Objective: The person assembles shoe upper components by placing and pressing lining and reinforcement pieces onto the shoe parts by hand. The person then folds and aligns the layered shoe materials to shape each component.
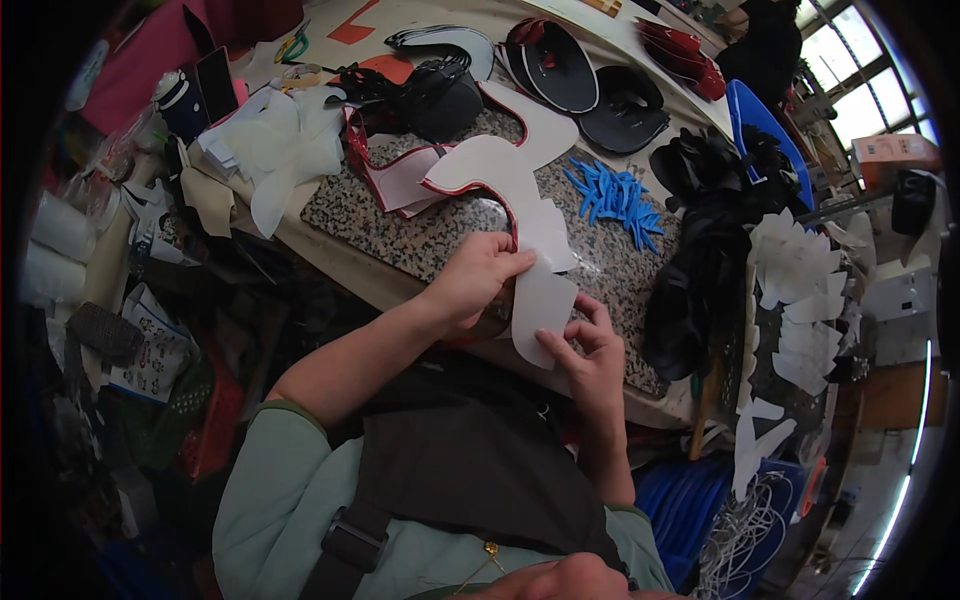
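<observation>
My left hand (475, 278) pinches the middle of a curved white shoe-upper piece (480, 160) with red edging, its thumb on top. Against its near end lies a smooth white lining piece (543, 310), rounded at the bottom. My right hand (592, 345) grips that rounded end between thumb and fingers. Both pieces sit over the front edge of a speckled stone slab (400, 245). Whether the two are joined is hidden by my left hand. Beyond them rest another red-edged upper (395, 175) and a further white upper (540, 125).
Blue clip-like pieces (615, 200) lie heaped on the slab's right. Black uppers (545, 65) stand behind, and black material (690, 250) bunches at the right edge. White cut pieces (275, 140) pile up at left, more white pieces (795, 260) at right. A blue bin (765, 125) stands far right.
</observation>
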Demonstrator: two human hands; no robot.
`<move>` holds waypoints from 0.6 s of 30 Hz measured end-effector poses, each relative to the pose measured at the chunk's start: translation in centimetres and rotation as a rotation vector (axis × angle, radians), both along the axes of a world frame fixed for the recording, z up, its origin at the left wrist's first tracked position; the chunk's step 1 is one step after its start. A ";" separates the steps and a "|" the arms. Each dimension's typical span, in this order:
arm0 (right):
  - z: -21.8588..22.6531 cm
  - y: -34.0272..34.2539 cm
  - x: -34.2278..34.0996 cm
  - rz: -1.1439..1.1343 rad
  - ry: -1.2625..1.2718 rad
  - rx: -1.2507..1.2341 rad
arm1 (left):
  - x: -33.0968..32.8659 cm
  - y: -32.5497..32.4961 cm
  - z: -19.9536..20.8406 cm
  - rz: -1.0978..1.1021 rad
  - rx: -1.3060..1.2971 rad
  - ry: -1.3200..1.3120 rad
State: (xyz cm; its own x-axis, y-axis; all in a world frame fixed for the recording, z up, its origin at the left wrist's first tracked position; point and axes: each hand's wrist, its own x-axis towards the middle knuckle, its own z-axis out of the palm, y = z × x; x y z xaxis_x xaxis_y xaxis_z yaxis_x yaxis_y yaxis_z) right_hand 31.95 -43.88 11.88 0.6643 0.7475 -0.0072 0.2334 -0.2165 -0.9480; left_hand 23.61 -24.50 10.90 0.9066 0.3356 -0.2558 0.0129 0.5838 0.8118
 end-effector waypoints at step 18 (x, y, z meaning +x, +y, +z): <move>-0.8 1.9 -0.6 -0.066 0.795 0.360 | -2.1 0.3 0.3 -0.136 -0.067 -0.005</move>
State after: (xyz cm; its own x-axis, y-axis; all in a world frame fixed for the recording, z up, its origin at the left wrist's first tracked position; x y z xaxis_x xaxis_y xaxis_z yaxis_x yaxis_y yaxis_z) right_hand 31.39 -41.95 11.05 0.6044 0.7539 -0.2575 -0.5285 0.1376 -0.8377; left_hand 21.56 -24.18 11.21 0.9441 0.1916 -0.2683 0.0915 0.6296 0.7715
